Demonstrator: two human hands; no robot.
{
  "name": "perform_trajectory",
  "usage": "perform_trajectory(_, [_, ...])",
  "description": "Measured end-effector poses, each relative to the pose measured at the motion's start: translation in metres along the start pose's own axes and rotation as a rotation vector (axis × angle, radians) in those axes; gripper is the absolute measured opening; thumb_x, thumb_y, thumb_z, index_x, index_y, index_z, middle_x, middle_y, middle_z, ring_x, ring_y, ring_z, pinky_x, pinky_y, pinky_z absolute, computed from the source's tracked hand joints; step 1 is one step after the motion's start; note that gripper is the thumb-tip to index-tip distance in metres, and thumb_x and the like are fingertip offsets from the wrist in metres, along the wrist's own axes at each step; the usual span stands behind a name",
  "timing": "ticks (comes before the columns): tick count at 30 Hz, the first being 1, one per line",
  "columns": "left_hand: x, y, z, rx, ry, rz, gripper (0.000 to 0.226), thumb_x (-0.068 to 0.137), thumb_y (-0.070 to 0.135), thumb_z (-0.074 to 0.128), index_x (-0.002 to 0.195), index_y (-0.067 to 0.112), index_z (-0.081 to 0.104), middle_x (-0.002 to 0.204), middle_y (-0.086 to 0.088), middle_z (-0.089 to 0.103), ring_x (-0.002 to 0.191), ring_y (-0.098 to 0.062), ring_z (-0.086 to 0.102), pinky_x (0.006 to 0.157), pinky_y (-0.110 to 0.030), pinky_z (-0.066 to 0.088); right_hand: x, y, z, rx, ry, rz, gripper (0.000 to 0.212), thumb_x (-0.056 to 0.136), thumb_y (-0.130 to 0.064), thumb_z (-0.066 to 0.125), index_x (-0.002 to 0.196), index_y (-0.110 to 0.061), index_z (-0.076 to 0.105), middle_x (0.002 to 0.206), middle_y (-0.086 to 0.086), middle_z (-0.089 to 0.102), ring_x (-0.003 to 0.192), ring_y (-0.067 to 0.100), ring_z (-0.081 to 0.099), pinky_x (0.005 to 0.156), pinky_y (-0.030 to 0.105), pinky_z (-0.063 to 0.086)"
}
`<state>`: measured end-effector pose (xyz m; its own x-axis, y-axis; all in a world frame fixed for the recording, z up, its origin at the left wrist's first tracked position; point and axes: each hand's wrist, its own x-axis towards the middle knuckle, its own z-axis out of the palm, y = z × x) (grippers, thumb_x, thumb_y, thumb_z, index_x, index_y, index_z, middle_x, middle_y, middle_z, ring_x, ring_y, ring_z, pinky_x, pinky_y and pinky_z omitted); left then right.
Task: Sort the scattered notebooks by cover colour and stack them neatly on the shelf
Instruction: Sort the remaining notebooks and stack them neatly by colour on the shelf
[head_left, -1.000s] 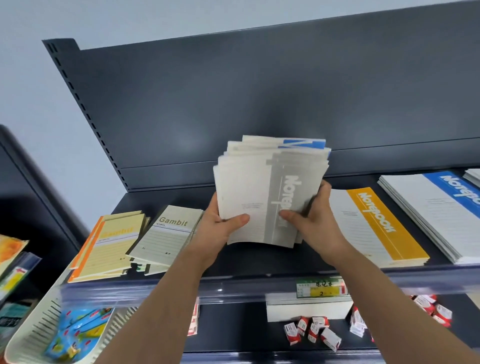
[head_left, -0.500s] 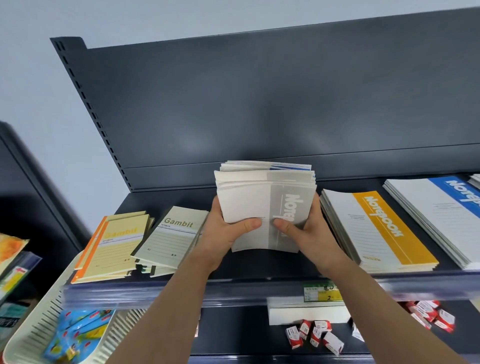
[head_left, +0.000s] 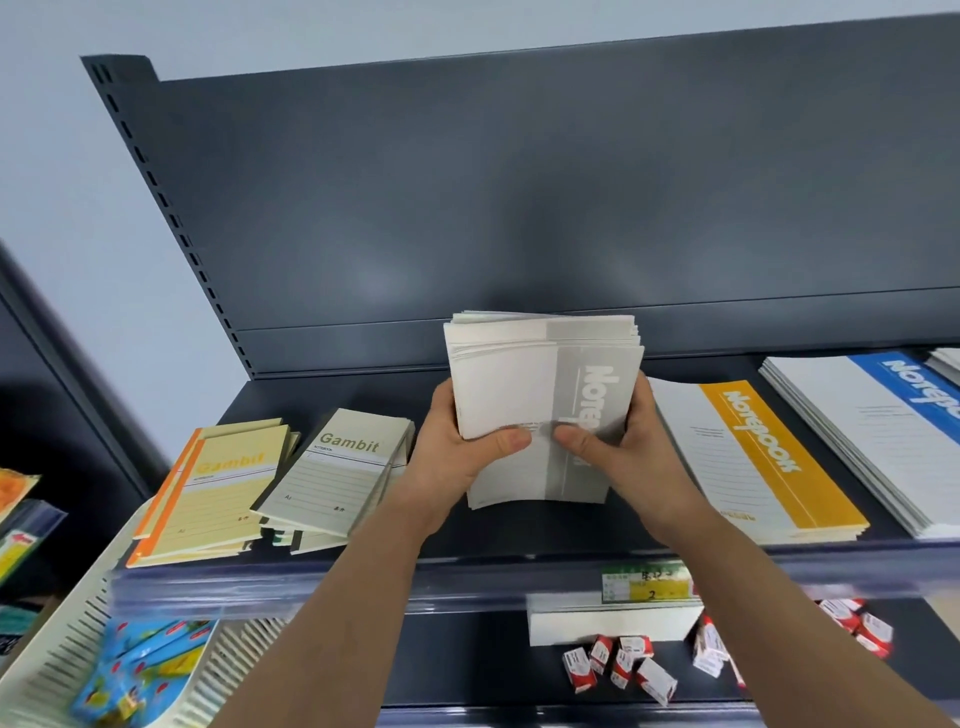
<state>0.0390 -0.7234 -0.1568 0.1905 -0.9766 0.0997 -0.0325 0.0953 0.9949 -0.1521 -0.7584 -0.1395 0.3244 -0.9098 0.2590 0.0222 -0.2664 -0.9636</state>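
While the left hand (head_left: 457, 457) and the right hand (head_left: 618, 441) pinch the grey notebook stack (head_left: 524, 405) by its two side edges, thumbs pressed across the front cover and fingers hidden behind, the bundle stands tilted over the middle of the shelf (head_left: 363, 395), between the greenish Gambit pile (head_left: 337, 473) on the left and the orange-banded pile (head_left: 769, 457) on the right. Whether its lower edge touches the shelf cannot be told. The main risk, as I judge it, is slippage: the top edges are fanned and uneven, and the front cover bows under the thumbs, so easing the squeeze before the stack lies flat could let inner notebooks slide out and scatter. A second risk is the landing spot (the gap looks only a little wider than the stack), where a skewed set-down could ride up on the orange-banded pile or nudge the Gambit pile. Covers behind the front one are hidden, so a stray colour could go unnoticed.
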Motion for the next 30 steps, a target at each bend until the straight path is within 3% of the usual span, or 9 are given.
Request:
perform_trajectory(2, [-0.001, 0.005, 0.002, -0.019, 0.026, 0.035, 0.094, 0.058, 0.02, 0.092, 0.136, 0.022, 0.039, 0.123, 0.004, 0.063, 0.115, -0.014, 0.06, 0.095, -0.034, 0.052, -0.001, -0.008, 0.002, 0.002, 0.005, -0.052, 0.105, 0.065, -0.03, 0.082, 0.148, -0.032, 0.017, 0.132, -0.018, 0.052, 0.121, -0.003, 0.049, 0.099, 0.025, 0.048])
perform_trajectory(5, [0.002, 0.012, 0.003, -0.016, 0.02, 0.074, 0.09, 0.059, 0.019, 0.091, 0.135, 0.021, 0.043, 0.124, 0.002, 0.063, 0.116, -0.016, 0.06, 0.094, -0.036, 0.052, 0.003, -0.024, 0.005, 0.039, 0.077, -0.196, 0.11, 0.067, -0.026, 0.08, 0.148, -0.036, 0.007, 0.143, -0.004, 0.04, 0.13, 0.005, 0.044, 0.104, 0.024, 0.043])
perform_trajectory(8, [0.005, 0.014, 0.003, -0.001, 0.027, 0.073, 0.087, 0.059, 0.027, 0.089, 0.134, 0.023, 0.045, 0.125, 0.001, 0.063, 0.116, -0.018, 0.06, 0.097, -0.044, 0.05, 0.011, -0.037, 0.009, -0.051, 0.086, -0.297, 0.093, 0.076, -0.039, 0.076, 0.144, -0.045, 0.013, 0.143, 0.001, 0.033, 0.13, 0.007, 0.042, 0.103, 0.026, 0.045])
perform_trajectory(11, [0.004, 0.014, 0.005, 0.01, 0.032, 0.069, 0.086, 0.06, 0.028, 0.088, 0.134, 0.026, 0.045, 0.124, 0.005, 0.064, 0.117, -0.015, 0.059, 0.1, -0.044, 0.049, 0.015, -0.045, 0.012, -0.108, 0.102, -0.306, 0.046, 0.088, -0.043, 0.061, 0.131, -0.044, 0.043, 0.137, -0.004, 0.034, 0.125, -0.002, 0.04, 0.098, 0.015, 0.044])
perform_trajectory(13, [0.004, 0.014, 0.006, 0.019, 0.038, 0.068, 0.083, 0.061, 0.027, 0.087, 0.133, 0.025, 0.045, 0.124, 0.006, 0.064, 0.116, -0.012, 0.059, 0.1, -0.041, 0.049, 0.018, -0.047, 0.017, -0.08, 0.205, -0.284, 0.02, 0.097, -0.036, 0.05, 0.114, -0.042, 0.059, 0.132, -0.006, 0.041, 0.12, -0.005, 0.043, 0.1, 0.015, 0.042])
perform_trajectory(19, [0.003, 0.014, 0.007, 0.043, 0.063, 0.062, 0.08, 0.066, 0.02, 0.088, 0.132, 0.026, 0.045, 0.122, 0.008, 0.063, 0.114, -0.009, 0.058, 0.098, -0.037, 0.05, 0.02, -0.047, 0.02, 0.21, 0.28, -0.086, 0.037, 0.101, -0.024, 0.044, 0.13, -0.045, 0.042, 0.102, -0.027, 0.058, 0.089, -0.007, 0.063, 0.067, 0.013, 0.052])
perform_trajectory(22, [0.003, 0.014, 0.007, 0.024, 0.079, 0.068, 0.081, 0.063, 0.019, 0.089, 0.131, 0.026, 0.045, 0.121, 0.008, 0.063, 0.113, -0.009, 0.059, 0.096, -0.036, 0.05, 0.022, -0.046, 0.02, 0.238, 0.314, 0.021, 0.016, 0.095, -0.038, 0.054, 0.107, -0.03, 0.061, 0.099, -0.009, 0.067, 0.089, 0.007, 0.065, 0.077, 0.027, 0.051])
perform_trajectory(25, [0.004, 0.015, 0.009, 0.03, 0.063, 0.072, 0.083, 0.061, 0.023, 0.089, 0.131, 0.026, 0.045, 0.122, 0.007, 0.063, 0.114, -0.01, 0.059, 0.096, -0.035, 0.05, 0.026, -0.049, 0.022, 0.236, 0.351, 0.099, 0.024, 0.091, -0.041, 0.058, 0.081, -0.02, 0.056, 0.082, 0.001, 0.064, 0.074, 0.011, 0.06, 0.071, 0.03, 0.05])
perform_trajectory(30, [0.004, 0.006, 0.006, 0.039, 0.036, 0.014, 0.085, 0.06, 0.031, 0.089, 0.133, 0.026, 0.044, 0.123, 0.007, 0.063, 0.115, -0.01, 0.059, 0.099, -0.038, 0.049, 0.023, -0.046, 0.019, 0.216, 0.24, 0.125, 0.012, 0.091, -0.046, 0.056, 0.088, -0.035, 0.055, 0.087, -0.015, 0.067, 0.075, -0.001, 0.064, 0.066, 0.018, 0.047])
